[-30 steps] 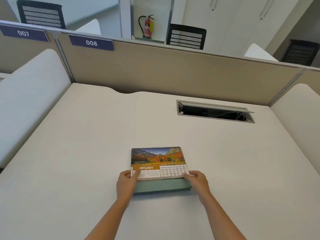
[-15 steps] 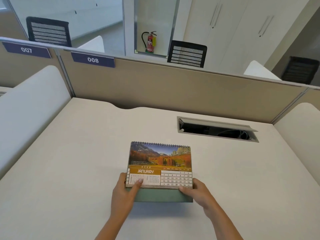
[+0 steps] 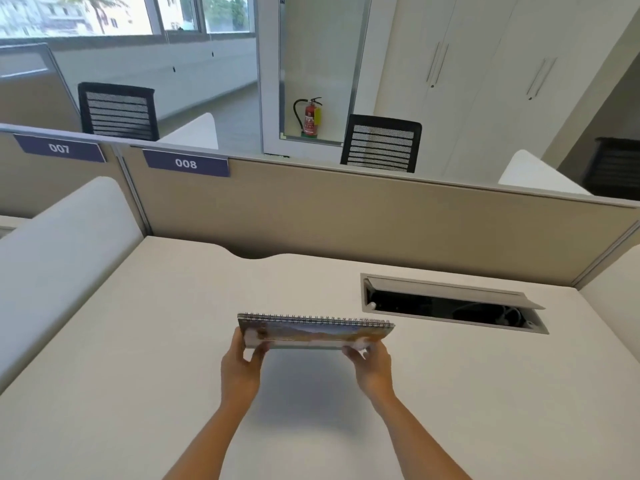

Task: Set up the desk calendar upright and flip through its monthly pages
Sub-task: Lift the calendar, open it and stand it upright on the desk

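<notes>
Spiral-bound calendar [image 3: 313,332] hangs above the table [image 3: 138,358], your left hand [image 3: 240,367] pinching its 9 o'clock end, right hand [image 3: 372,365] the 3 o'clock end; standing and flipping remain.

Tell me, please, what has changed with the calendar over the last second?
The calendar has been lifted off the desk; it now hangs near edge-on above its shadow. The left hand and right hand went from pressing its near edge to gripping its two ends. The January page stays on top.
</notes>
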